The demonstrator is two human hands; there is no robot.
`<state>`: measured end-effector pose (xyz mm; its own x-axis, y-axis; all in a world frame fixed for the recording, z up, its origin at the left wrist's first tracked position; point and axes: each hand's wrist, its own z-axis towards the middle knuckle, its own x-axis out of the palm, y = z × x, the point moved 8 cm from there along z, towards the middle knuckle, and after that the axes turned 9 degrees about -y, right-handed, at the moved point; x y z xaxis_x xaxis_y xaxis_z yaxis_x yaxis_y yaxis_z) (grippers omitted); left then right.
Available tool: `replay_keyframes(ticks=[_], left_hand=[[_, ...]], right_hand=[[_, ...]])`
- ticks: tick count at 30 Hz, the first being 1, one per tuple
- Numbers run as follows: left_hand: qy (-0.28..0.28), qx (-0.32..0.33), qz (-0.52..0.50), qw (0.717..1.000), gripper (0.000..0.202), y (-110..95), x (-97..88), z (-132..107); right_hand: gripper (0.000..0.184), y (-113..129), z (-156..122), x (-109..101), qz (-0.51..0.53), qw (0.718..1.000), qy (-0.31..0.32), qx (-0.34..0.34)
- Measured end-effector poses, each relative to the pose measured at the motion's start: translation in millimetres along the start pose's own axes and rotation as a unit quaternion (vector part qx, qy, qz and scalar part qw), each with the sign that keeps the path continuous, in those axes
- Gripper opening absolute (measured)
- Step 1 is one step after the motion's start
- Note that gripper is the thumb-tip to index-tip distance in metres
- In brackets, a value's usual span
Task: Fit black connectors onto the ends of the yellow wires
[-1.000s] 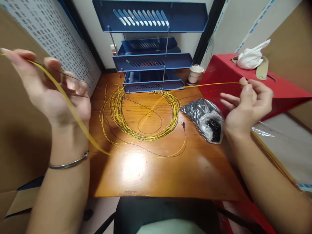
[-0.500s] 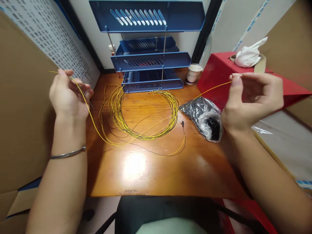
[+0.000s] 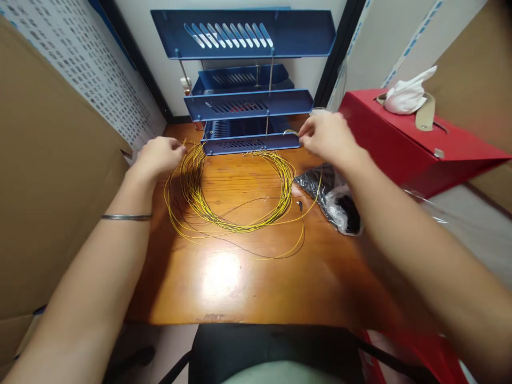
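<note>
Both hands pinching, strays straggling around the ring

The handling is looking unfinished: most of the yellow-and-dark wire coil [image 3: 238, 229] is lying gathered mid-frame, yet loops are straying along its lower left and no tie is showing. Left of centre, the left hand [image 3: 158, 154] is pressing thumb and fingers together on a yellow strand [image 3: 184, 143]. Right of centre, the right hand [image 3: 328, 137] is pinching a yellow wire [image 3: 292, 133], its short end poking out before the blue tray rack [image 3: 288, 101]; whether both hands are sharing one length, blur is making hard to tell. Below, a lead with a black plug [image 3: 300, 205] is lying loose.

Textures now: thin, springy wire is curving over glossy, grained wood [image 3: 176, 298]; a crinkled clear bag [image 3: 335, 209] is bunching around dark contents; a smooth red box [image 3: 380, 138] is standing at upper right.
</note>
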<state>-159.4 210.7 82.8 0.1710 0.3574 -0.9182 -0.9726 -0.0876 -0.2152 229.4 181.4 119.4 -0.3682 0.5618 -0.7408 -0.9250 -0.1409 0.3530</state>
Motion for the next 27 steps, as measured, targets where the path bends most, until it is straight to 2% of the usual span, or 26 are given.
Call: replay_keyframes(ticks=[2,5,9,13,18,24,27], left_hand=[[0.041,0.016,0.023,0.999,0.032,-5.7,13.6,-3.1],[0.077,0.047,0.070,0.994,0.038,-14.4,29.3,-7.5],[0.063,0.078,0.110,0.989,0.040,-22.2,34.9,-6.3],[0.057,0.067,0.110,0.990,0.041,-23.3,37.1,-2.2],[0.048,0.036,0.109,0.992,0.043,-16.3,39.4,-2.4],[-0.001,0.000,0.080,0.997,0.044,-4.1,41.2,-8.5],[-0.037,-0.004,0.067,0.997,0.048,-5.3,42.6,-9.9]], right_hand=[[0.014,-1.2,-0.2,38.5,-0.040,0.996,0.085,0.004],[0.015,4.4,0.7,72.5,-0.041,0.992,0.120,0.002],[0.018,18.5,5.5,95.8,-0.018,0.991,0.135,0.003],[0.029,28.9,3.9,105.7,-0.028,0.989,0.147,-0.012],[0.033,29.5,-17.5,92.4,-0.033,0.987,0.148,-0.050],[0.026,25.1,-65.3,47.5,0.008,0.988,0.116,-0.103],[0.019,21.3,-91.3,26.9,0.026,0.988,0.103,-0.110]])
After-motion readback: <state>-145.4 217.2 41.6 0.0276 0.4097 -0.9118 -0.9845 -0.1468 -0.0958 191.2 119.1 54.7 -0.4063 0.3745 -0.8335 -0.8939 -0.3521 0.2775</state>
